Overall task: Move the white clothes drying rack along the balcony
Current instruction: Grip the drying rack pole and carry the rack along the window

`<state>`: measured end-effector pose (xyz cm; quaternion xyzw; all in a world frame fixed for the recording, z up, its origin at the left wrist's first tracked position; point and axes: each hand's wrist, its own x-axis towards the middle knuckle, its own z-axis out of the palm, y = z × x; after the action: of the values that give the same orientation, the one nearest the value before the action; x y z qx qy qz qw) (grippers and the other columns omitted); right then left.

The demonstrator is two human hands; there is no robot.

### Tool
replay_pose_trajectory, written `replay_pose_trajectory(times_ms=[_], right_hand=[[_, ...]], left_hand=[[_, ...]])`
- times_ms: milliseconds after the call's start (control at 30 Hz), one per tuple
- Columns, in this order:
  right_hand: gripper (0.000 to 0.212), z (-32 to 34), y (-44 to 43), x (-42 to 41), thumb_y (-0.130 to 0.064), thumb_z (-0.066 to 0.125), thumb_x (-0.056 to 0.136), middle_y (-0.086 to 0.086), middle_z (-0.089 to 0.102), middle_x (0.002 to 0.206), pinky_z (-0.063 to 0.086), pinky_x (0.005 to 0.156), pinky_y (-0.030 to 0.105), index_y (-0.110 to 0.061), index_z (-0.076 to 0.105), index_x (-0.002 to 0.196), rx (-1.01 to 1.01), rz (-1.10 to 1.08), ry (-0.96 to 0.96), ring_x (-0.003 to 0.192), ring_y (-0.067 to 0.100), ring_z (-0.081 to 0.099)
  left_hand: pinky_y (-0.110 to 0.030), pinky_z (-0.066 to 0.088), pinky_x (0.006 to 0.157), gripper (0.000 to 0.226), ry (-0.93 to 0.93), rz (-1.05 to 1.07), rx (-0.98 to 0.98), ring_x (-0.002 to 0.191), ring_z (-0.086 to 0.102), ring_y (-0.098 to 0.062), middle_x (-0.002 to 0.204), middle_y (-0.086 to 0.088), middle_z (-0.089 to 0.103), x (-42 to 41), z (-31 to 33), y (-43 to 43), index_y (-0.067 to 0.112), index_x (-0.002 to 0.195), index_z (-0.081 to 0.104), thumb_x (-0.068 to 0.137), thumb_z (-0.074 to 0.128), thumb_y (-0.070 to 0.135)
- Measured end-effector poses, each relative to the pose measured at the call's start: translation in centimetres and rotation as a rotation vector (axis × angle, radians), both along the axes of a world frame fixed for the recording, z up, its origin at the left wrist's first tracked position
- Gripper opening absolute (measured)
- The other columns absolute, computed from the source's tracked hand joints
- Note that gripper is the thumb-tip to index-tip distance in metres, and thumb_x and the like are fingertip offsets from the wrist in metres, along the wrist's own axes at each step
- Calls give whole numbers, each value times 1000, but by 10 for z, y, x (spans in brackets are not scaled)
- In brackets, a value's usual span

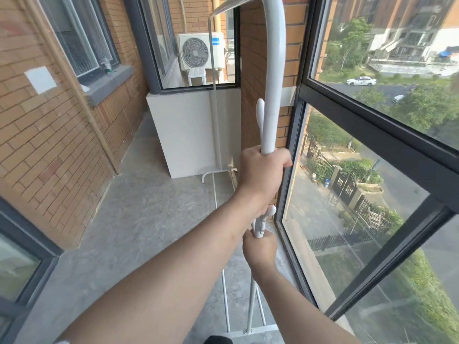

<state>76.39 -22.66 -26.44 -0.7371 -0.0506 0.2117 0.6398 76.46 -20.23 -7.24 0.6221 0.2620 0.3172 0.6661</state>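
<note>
Pretty narrow balcony here. Straight ahead at the far end there's a white boxed-in ledge (188, 135) sticking out from the corner, and the far foot of the rack (218, 173) sits right at its base, so that end is basically up against it. Behind the glass above the ledge you can see an air conditioner unit (200, 50) outside. On the left there's a brick wall (49, 135) with a window and a grey sill (109, 83), and a small bottle-looking thing (106, 67) stands on the sill, too blurry to say what exactly. A thin pipe (82, 100) runs down the brick at a slant. The right side is all dark-framed windows (367, 125) looking down on a street, trees and a white car (361, 81).

Floor (129, 232) is grey tile, looks bare apart from the rack's legs.

The white drying rack (272, 78) is right in front, running along the window side, its near post rising up past the top of the view. The left hand (263, 170) is wrapped tight around that post, fingers fully closed on it. The right hand (259, 249) is lower down, also closed around the same post just under a small hook knob (270, 211). Both arms are bare and stretched forward.
</note>
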Motion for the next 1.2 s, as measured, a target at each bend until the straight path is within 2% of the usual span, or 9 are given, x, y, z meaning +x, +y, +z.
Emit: replay_pose_trajectory(times_ms=[233, 400, 467, 533, 633, 833, 1000, 1133, 1200], right_hand=[[37, -2, -8, -12, -8, 58, 77, 6, 31, 61, 22, 49, 30, -18, 27, 60, 1, 2, -4, 59, 20, 26], [26, -2, -11, -23, -7, 56, 78, 7, 34, 62, 23, 47, 28, -13, 34, 65, 8, -1, -2, 58, 19, 28], [29, 0, -11, -29, -7, 56, 78, 4, 33, 60, 23, 46, 27, -14, 32, 64, 7, -16, -5, 55, 19, 27], [35, 3, -11, -36, -6, 56, 79, 2, 31, 57, 22, 45, 26, -17, 28, 61, 15, -25, -2, 51, 16, 24], [36, 5, -11, -52, -4, 54, 77, 5, 29, 59, 20, 44, 26, -17, 26, 60, 24, -37, -4, 51, 16, 22], [31, 9, -10, -88, -6, 54, 76, 5, 32, 58, 24, 50, 31, -16, 30, 60, -6, -74, -15, 56, 20, 27], [26, 9, -12, -116, -6, 54, 77, 5, 31, 58, 22, 44, 27, -13, 33, 63, 1, -77, -3, 50, 17, 25], [34, 7, -14, -137, -8, 55, 76, -1, 29, 52, 23, 47, 28, -18, 28, 57, -31, -101, -15, 50, 17, 25], [36, 7, -17, -146, -9, 56, 77, -3, 30, 50, 23, 45, 26, -18, 28, 56, -45, -114, -23, 48, 16, 25]], left_hand=[[-27, 17, 49, 15, -8, 6, 3, 45, 20, -18, 50, 1, 26, -13, -1, -11, 9, 69, 51, 60, 62, 13], [-33, 16, 52, 17, -9, -5, 9, 49, 19, -18, 55, -1, 25, -23, 0, -11, 10, 72, 53, 59, 63, 15], [-34, 16, 52, 18, -13, -9, 6, 50, 20, -19, 55, -2, 26, -29, 2, -11, 10, 73, 54, 58, 63, 15], [-33, 16, 51, 17, -18, -22, -1, 49, 19, -19, 53, -1, 25, -36, 3, -10, 10, 67, 48, 58, 63, 15], [-32, 15, 51, 30, -19, -46, -20, 49, 17, -19, 51, 2, 24, -50, 2, -8, 21, 52, 36, 59, 63, 12], [-32, 15, 51, 40, -30, -100, -15, 49, 16, -19, 47, 4, 21, -84, 5, -5, 23, 41, 29, 59, 62, 12], [-32, 16, 51, 38, -9, -119, -1, 50, 18, -20, 48, 3, 23, -111, 4, -7, 22, 36, 34, 59, 63, 14], [-31, 19, 51, 27, -12, -114, -2, 48, 21, -21, 47, 3, 27, -131, 3, -11, 20, 41, 42, 56, 63, 16], [-30, 19, 50, 28, -5, -135, 7, 45, 22, -21, 44, 4, 28, -140, 4, -14, 19, 37, 44, 57, 63, 16]])
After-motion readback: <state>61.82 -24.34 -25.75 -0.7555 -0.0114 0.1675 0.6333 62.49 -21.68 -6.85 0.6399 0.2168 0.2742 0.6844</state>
